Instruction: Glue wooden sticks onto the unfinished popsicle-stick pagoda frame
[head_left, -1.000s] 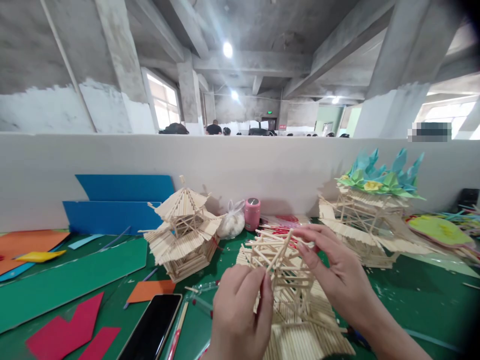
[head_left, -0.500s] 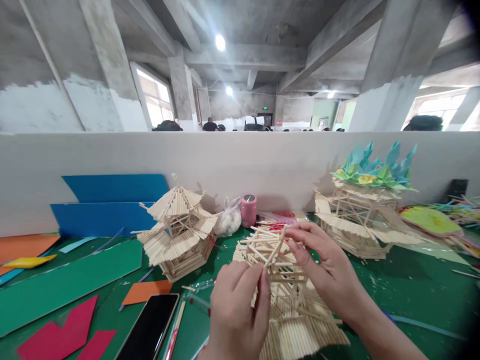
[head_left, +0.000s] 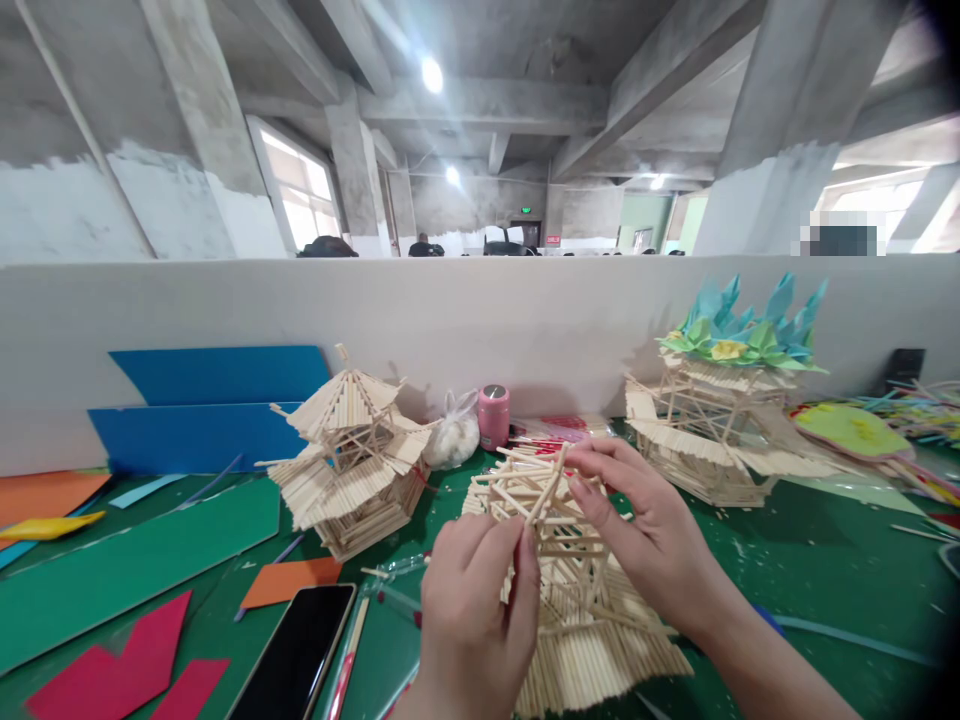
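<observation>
A pavilion model made of pale wooden sticks stands in front of me, its upper frame open and its lower roof spread toward me. Across the top of that frame slants a thin wooden stick. My left hand is closed, pinching the stick's near end between thumb and forefinger. At its far, upper end, the thumb and fingertips of my right hand close around it. Both hands partly cover the model, so I cannot tell whether the stick touches the frame beneath.
Left of the model stands a roofed stick pavilion; another, topped with blue and green paper, stands right. Behind are a pink cup and white plastic bag. A phone and coloured sheets lie left, before a white partition.
The view has shifted slightly, moving the surroundings a little to the left. Both hands keep nearly the same grip on the stick.
</observation>
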